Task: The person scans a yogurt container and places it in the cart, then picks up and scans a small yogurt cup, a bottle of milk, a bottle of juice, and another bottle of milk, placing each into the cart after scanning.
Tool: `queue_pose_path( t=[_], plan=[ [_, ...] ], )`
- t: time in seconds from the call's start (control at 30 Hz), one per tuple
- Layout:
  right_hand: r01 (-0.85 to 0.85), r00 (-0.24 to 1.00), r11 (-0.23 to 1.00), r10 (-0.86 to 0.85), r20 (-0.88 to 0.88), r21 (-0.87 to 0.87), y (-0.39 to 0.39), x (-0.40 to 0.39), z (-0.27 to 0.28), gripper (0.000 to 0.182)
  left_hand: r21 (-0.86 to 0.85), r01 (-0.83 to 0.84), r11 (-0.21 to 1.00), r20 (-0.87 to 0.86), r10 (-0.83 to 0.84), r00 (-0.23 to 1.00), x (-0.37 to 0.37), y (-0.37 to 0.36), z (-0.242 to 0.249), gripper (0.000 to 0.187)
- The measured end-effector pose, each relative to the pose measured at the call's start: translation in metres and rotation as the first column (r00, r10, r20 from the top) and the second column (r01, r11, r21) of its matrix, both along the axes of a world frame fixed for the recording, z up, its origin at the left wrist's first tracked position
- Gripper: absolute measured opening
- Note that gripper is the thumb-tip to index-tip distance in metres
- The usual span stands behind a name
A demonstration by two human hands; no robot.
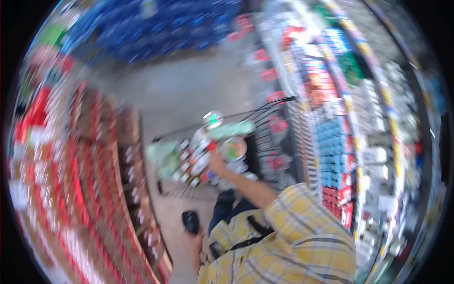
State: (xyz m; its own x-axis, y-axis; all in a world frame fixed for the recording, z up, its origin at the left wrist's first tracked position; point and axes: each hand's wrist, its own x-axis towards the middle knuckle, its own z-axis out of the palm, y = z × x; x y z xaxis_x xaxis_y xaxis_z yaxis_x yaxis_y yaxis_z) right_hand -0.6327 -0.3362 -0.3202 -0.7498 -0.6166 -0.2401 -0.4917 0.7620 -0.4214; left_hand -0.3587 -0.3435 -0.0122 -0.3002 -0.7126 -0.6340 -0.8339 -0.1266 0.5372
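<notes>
My right hand (215,162) reaches into a shopping cart and is closed around a white container with a red top (202,141), blurred by motion. Beside it in the cart (161,190) lie several small bottles with white caps (185,165). A round tub with a green and orange lid (234,149) sits to the right of the hand, and a white round tub with a green mark (213,119) lies beyond it. Pale green packs (236,128) are there too. Low at my side, my left hand (194,239) is wrapped round a dark, rounded object (190,221).
Shelves of red-edged packs (85,189) line the left. On the right stand shelves with blue boxes (331,154) and other goods. Stacked blue bottles (161,31) fill the far end of the grey floor (189,87). Red-topped containers (276,124) run beside the cart.
</notes>
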Motion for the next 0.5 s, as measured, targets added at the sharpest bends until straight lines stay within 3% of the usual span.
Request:
queue_pose_path(
  t=[0.07,0.1,0.13,0.23,0.3,0.4,0.5],
  plan=[
    [0.067,0.997,0.995,-0.065,0.036,-0.068,0.002,-0.001,-0.006,0.074,-0.005,0.035,0.999,-0.118,-0.035,0.992,0.002,-0.004,-0.016,0.026],
    [0.015,0.994,0.994,-0.003,0.109,-0.108,0.010,-0.008,0.025,0.041,-0.003,0.082,0.997,-0.175,-0.081,0.981,-0.001,-0.004,-0.021,0.026],
    [0.014,0.998,0.970,0.003,0.067,-0.242,0.025,-0.013,0.062,0.036,-0.011,0.116,0.993,-0.219,-0.116,0.969,-0.013,-0.006,-0.021,0.026],
    [0.143,0.977,0.891,-0.059,0.204,-0.431,0.056,-0.027,0.116,0.044,-0.016,0.157,0.987,-0.253,-0.156,0.955,-0.047,-0.003,-0.006,0.026],
    [0.248,0.953,0.794,-0.095,0.289,-0.555,0.095,-0.030,0.154,0.047,-0.014,0.316,0.949,-0.328,-0.303,0.895,-0.061,-0.020,-0.027,0.026],
    [0.237,0.964,0.844,-0.142,0.226,-0.481,0.157,-0.034,0.179,0.039,-0.015,0.438,0.899,-0.351,-0.414,0.840,-0.090,-0.023,-0.035,0.024],
    [0.330,0.934,0.835,-0.221,0.282,-0.441,0.204,-0.022,0.201,0.040,-0.035,0.536,0.844,-0.409,-0.501,0.763,-0.114,-0.029,-0.049,0.022]
  ],
)
